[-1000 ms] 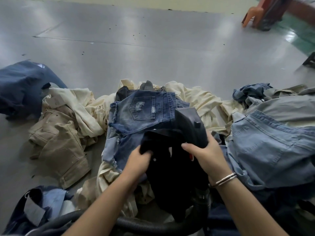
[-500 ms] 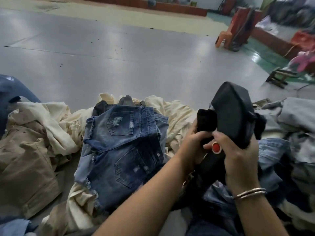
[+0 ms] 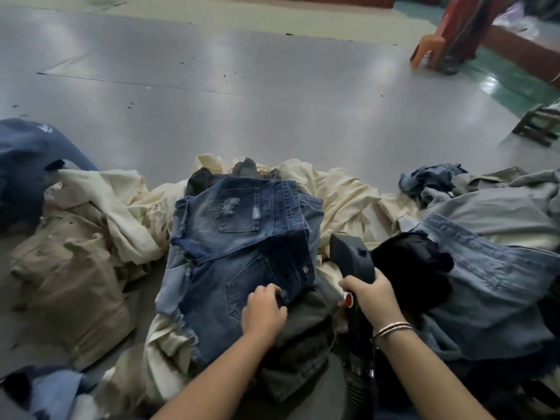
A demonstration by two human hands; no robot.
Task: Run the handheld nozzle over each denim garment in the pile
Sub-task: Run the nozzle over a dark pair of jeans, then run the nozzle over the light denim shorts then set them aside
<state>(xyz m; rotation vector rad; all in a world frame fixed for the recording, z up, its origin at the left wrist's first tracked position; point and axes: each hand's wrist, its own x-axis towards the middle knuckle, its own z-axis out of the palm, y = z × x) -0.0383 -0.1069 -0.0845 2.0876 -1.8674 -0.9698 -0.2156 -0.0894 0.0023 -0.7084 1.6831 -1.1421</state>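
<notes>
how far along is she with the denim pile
Done: cannot be told; no garment shows whether it has been treated. In hand: the right hand grips the black nozzle while the left hand pinches the distressed blue denim shorts. Left: apparently the light blue jeans and dark blue garment.

A: What colour are the shorts (image 3: pixel 239 253) in the middle?
B: Faded blue, paler on the pockets, with whitish frayed patches.
A: And the nozzle (image 3: pixel 351 259) at 4 o'clock of them?
B: Black, with 1 red button (image 3: pixel 349 299). A black cloth (image 3: pixel 415 268) lies beside it.
A: The rest?
B: Cream fabric (image 3: pixel 342 192) at 12 o'clock, tan trousers (image 3: pixel 72 277) at 9, light blue jeans (image 3: pixel 491 274) at 3, navy garment (image 3: pixel 27 159) at 10. Grey floor (image 3: pixel 272 101).
</notes>
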